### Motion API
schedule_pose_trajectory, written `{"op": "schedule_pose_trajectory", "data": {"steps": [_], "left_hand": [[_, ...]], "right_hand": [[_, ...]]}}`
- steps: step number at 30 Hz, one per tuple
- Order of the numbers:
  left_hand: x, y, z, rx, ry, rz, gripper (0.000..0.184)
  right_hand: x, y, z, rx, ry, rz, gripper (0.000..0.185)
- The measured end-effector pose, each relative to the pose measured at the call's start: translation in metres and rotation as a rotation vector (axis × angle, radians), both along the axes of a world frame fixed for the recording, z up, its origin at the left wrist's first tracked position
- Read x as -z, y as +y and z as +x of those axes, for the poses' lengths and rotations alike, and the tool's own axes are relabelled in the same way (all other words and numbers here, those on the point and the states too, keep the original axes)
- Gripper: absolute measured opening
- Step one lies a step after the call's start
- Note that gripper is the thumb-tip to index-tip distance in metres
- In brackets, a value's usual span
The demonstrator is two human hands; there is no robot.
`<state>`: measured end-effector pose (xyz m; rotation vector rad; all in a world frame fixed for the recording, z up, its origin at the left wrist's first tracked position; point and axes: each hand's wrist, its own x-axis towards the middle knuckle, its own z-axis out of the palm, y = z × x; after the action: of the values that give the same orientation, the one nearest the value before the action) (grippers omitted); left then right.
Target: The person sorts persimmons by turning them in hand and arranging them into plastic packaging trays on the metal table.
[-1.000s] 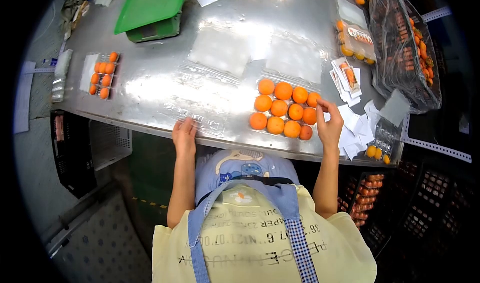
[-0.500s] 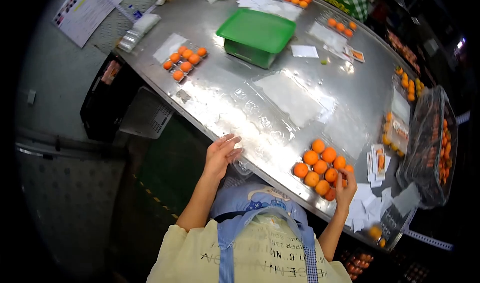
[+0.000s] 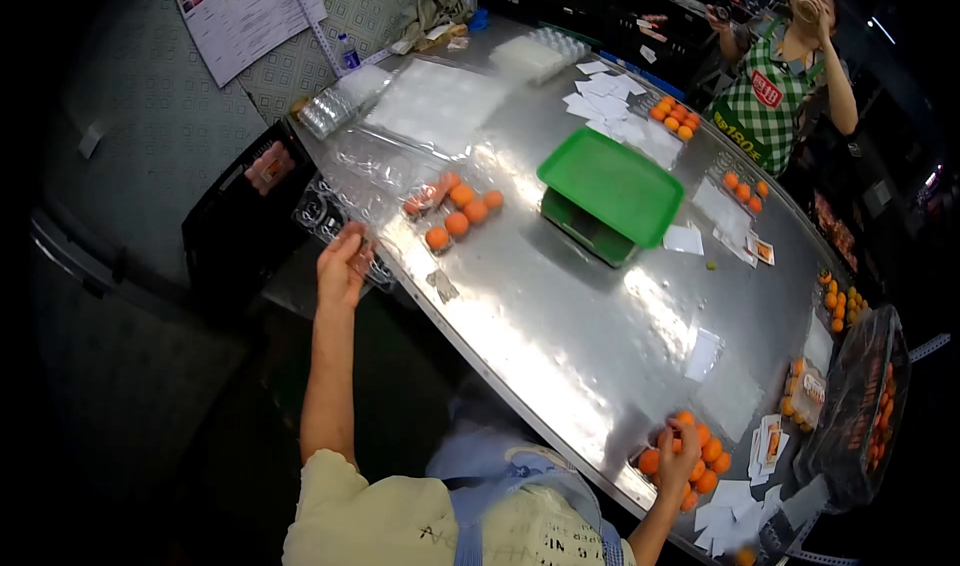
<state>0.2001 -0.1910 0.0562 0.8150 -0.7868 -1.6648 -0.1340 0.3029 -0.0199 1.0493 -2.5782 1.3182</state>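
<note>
My left hand (image 3: pixel 343 266) reaches out over the table's left edge, its fingers closed on the rim of a clear plastic clamshell pack (image 3: pixel 350 171). The pack is blurred and stretches away from the hand, partly in front of a group of oranges (image 3: pixel 461 195). A white sheet (image 3: pixel 437 104) shows in its far part. At the near right, my right hand (image 3: pixel 680 458) rests on a cluster of oranges (image 3: pixel 712 450) in a clear tray. Its fingers curl around one orange, and they hide part of the cluster.
A green lidded box (image 3: pixel 612 186) stands mid-table. Loose white cards (image 3: pixel 735 516) and a plastic-lined crate of oranges (image 3: pixel 850 416) are at the right. Stacked clear trays (image 3: pixel 545 54) lie at the back. Across the table stands a person in a checked apron (image 3: pixel 765 116).
My left hand has swung left and outward with the clear pack, which lay mid-table before. My right hand stays at the orange cluster. The view has turned left, bringing the other person into sight.
</note>
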Motion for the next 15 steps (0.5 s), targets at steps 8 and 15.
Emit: {"op": "schedule_pose_trajectory", "data": {"steps": [8,15], "left_hand": [[0.036,-0.286,0.024,-0.029,-0.147,0.021,0.032],[0.135,-0.455,0.027,0.033,-0.199,0.091,0.045]], "right_hand": [[-0.013,-0.137,0.069,-0.07,0.0,0.154,0.01],[-0.026,-0.183,0.099,0.059,-0.04,0.308,0.012]]}}
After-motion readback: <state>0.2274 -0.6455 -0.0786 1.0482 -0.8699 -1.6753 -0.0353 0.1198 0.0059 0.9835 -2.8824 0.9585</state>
